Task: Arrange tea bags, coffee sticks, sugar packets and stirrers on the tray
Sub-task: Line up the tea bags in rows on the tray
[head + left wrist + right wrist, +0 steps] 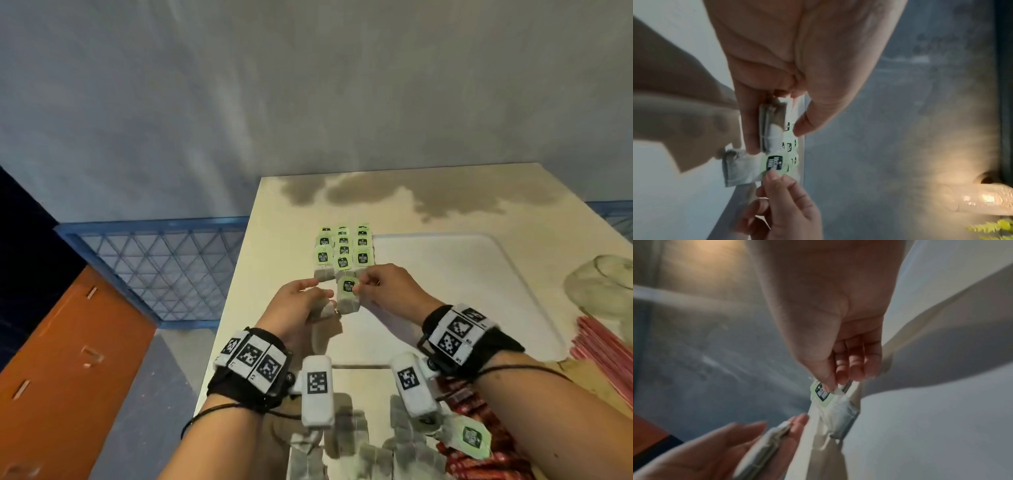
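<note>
1. the right hand (383, 287) pinches a tea bag (347, 296) by its tag, near the rows on the tray (445, 274).
2. the left hand (298, 305) grasps spare bags.
3. the dangling bag may land crooked, i think.

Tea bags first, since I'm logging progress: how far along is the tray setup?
Done: three rows of tea bags along the tray's far left edge. In hand: the right hand pinches one tea bag's tag; the left hand holds spare bags. Left: loose tea bags and red sticks off-tray.
</note>
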`<state>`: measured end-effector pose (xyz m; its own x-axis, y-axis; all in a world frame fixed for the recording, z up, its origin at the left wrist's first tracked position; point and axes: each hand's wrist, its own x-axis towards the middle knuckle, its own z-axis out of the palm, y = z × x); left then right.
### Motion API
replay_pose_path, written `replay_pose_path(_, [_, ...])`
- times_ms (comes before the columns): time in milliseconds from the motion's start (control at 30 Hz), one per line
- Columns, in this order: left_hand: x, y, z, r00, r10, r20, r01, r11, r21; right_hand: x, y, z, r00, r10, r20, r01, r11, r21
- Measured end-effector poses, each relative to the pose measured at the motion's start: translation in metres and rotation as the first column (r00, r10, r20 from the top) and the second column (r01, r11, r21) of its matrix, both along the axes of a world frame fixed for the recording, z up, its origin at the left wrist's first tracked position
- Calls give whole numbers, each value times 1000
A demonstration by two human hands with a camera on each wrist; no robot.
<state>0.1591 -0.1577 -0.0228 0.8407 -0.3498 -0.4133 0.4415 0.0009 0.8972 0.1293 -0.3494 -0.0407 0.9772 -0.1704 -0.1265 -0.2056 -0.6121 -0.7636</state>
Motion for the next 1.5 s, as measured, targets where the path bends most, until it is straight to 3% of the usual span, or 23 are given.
replay_pose_path(367, [25, 25, -15, 997, 61, 42, -61, 998, -1, 63, 25, -3, 998, 5, 57, 6, 980, -197])
replay_pose_path(567, [26, 32, -19, 994, 73, 84, -79, 994, 74, 69, 28, -1, 998, -30, 53, 43, 966, -255])
replay_pose_path(667, [23, 32, -16, 991, 63, 121, -74, 993, 86, 65, 26, 0, 994, -80, 74, 91, 981, -170])
replay_pose_path(767, [18, 28, -11, 976, 54, 210, -83, 988, 132, 53, 24, 9, 988, -115, 105, 114, 993, 16])
replay_pose_path(867, [9, 20, -4, 963, 61, 261, -99, 986, 134, 29, 26, 22, 983, -109, 147, 76, 975, 211])
replay_pose_path(1000, [-5, 9, 3, 940, 31, 338, -89, 983, 159, -3, 30, 34, 989, -34, 145, -20, 936, 351])
replay_pose_path(1333, [-32, -4, 15, 935, -20, 353, -34, 989, 145, -39, 25, 38, 980, -68, 186, 0, 938, 346])
replay_pose_path(1433, [-33, 0, 19, 929, 33, 369, -80, 990, 112, -44, 23, 41, 977, -116, 179, 52, 943, 329])
replay_pose_path(1500, [-29, 4, 19, 879, 67, 473, -176, 966, 190, -45, 21, 43, 972, -156, 177, 101, 953, 287])
